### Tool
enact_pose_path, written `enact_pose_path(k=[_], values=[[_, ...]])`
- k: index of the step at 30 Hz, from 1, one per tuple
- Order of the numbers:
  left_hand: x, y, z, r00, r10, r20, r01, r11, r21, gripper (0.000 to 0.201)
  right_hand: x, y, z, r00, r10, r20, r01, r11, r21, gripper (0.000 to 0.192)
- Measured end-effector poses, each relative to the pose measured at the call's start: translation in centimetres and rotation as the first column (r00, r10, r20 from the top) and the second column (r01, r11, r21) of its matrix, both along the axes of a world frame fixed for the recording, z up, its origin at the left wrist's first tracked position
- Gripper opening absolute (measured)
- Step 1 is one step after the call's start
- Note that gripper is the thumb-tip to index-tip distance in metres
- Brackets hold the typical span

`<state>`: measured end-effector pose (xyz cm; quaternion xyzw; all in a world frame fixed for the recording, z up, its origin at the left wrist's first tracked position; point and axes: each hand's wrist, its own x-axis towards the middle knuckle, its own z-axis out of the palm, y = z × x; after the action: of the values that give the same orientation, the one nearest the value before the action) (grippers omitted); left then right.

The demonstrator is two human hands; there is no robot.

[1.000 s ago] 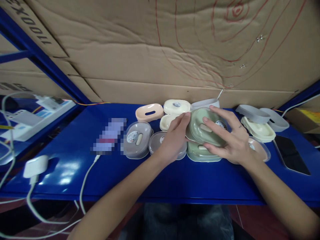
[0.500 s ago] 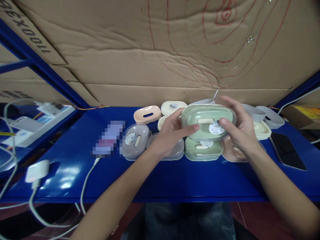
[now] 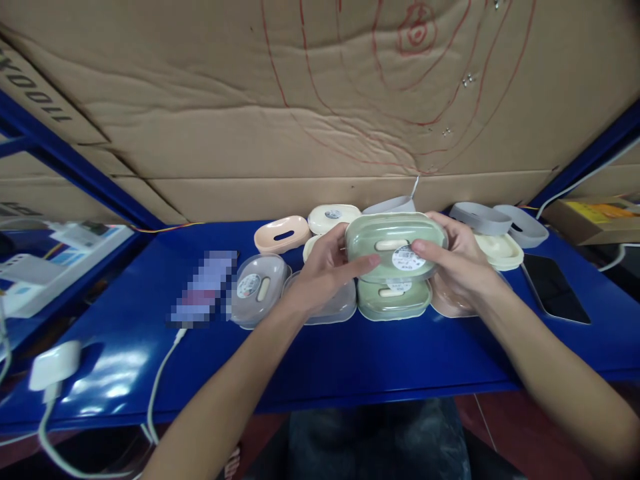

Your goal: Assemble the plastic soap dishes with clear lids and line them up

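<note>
A green soap box with a clear cover, a cream bar on top and a round white label is held up above the table. My left hand grips its left end, thumb lying across the front. On the right end, my right hand is closed, its thumb pressed beside the label and its other fingers behind. Just below stands a second green soap box, partly covered by the held one. Grey soap boxes sit left of it, one half hidden by my left hand. A pinkish-beige soap box lies under my right hand.
Behind are a peach slotted tray, a cream soap box and grey open parts. A dark phone lies right; a blurred-out phone on a cable and a white charger lie left. Cardboard backs the blue table.
My right hand's raised fingers have come down around the back of the green soap box. The whole view has shifted slightly, so things appear further left. Both hands still hold the box.
</note>
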<state>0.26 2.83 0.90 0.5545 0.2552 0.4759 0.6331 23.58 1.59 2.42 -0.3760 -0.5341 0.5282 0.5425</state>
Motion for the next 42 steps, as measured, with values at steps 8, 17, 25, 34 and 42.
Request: enact_pose_path(k=[8, 17, 25, 34, 42], values=[[-0.2, 0.3, -0.2, 0.997, 0.075, -0.021, -0.074, 0.995, 0.067, 0.069, 5.2, 2.7, 2.3, 0.890, -0.447, 0.092, 0.439, 0.893, 0.096, 0.051], [-0.3, 0.2, 0.1, 0.974, 0.218, -0.058, -0.213, 0.974, 0.082, 0.044, 14.4, 4.4, 0.1, 0.121, -0.711, 0.693, 0.700, 0.557, 0.448, 0.059], [-0.3, -0.3, 0.8, 0.971, 0.216, -0.106, -0.206, 0.973, 0.100, 0.031, 11.1, 5.7, -1.0, 0.028, -0.505, 0.863, 0.583, 0.709, 0.396, 0.058], [-0.3, -1.0, 1.8, 0.964, 0.224, -0.141, -0.210, 0.972, 0.109, 0.022, 10.3, 5.3, -0.4, -0.161, -0.264, 0.951, 0.552, 0.775, 0.308, 0.068], [-0.4, -0.9, 1.7, 0.964, 0.228, -0.139, -0.212, 0.969, 0.126, 0.019, 10.4, 5.4, -0.2, -0.188, -0.383, 0.904, 0.401, 0.810, 0.427, 0.048]])
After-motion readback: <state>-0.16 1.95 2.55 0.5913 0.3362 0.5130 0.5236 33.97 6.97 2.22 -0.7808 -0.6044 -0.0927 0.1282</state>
